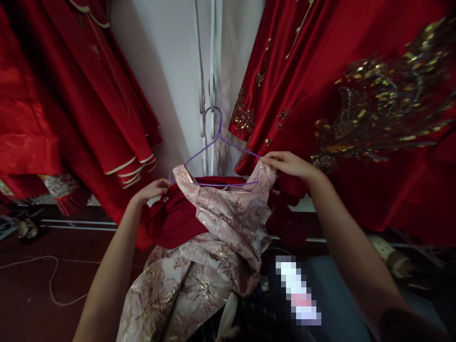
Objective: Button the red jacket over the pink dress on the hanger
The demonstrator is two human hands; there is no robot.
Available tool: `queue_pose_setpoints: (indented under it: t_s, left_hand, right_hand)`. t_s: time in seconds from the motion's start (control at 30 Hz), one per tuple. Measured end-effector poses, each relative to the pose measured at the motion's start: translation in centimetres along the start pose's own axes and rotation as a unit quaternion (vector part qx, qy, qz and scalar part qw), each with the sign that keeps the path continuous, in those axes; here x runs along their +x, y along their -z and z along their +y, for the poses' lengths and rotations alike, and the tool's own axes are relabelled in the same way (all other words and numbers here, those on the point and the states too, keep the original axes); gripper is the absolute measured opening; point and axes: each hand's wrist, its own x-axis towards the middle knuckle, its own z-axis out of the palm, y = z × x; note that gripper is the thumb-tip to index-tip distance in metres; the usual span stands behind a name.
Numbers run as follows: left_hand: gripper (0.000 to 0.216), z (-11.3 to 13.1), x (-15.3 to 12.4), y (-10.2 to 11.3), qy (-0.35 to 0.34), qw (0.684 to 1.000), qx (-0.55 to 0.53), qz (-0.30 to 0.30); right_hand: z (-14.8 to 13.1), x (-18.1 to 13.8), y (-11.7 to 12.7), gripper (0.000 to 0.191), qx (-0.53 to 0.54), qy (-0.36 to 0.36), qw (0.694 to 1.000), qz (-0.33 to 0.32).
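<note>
I see my left hand [154,189] and right hand [287,164] pinching the pale pink brocade dress [228,216] onto the thin purple wire hanger [215,142].

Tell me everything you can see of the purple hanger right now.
The purple hanger is thin, wire-like, with a hook on top, upright before a white wall. A pale pink gold-patterned dress drapes over both its shoulders. The left hand is at its left end, the right hand pinches the dress at its right end. The hook seems free.
</note>
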Motion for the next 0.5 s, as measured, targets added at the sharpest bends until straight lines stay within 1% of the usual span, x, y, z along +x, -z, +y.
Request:
queue_pose_setpoints:
  t_s: [0.07,0.13,0.23,0.33,0.43,0.5]
  left_hand:
    - [0.027,0.7,0.3,-0.5,-0.068,0.997,0.025,-0.026]
    - [0.030,1.8,0.7,-1.5,-0.124,0.991,0.035,-0.023]
    - [0.031,2.9,1.4,-3.2,-0.135,0.988,0.057,-0.053]
    - [0.034,3.0,2.1,-4.1,-0.149,0.983,0.085,-0.068]
    - [0.044,2.2,2.9,-3.7,-0.174,0.977,0.105,-0.069]
    - [0.049,1.2,3.2,-2.9,-0.197,0.973,0.110,-0.045]
  right_hand:
    - [0.2,0.2,-0.4,0.051,0.014,-0.002,1.000,0.017]
    - [0.1,0.3,-0.7,0.051,0.018,-0.001,0.999,0.030]
    - [0.1,0.4,-1.0,0.049,0.019,0.016,0.999,0.044]
    - [0.8,0.7,-1.1,0.044,0.030,0.027,0.997,0.068]
    - [2.3,1.3,-1.1,0.039,0.078,0.014,0.986,0.148]
    - [3.8,1.4,-1.1,0.036,0.110,-0.014,0.967,0.228]
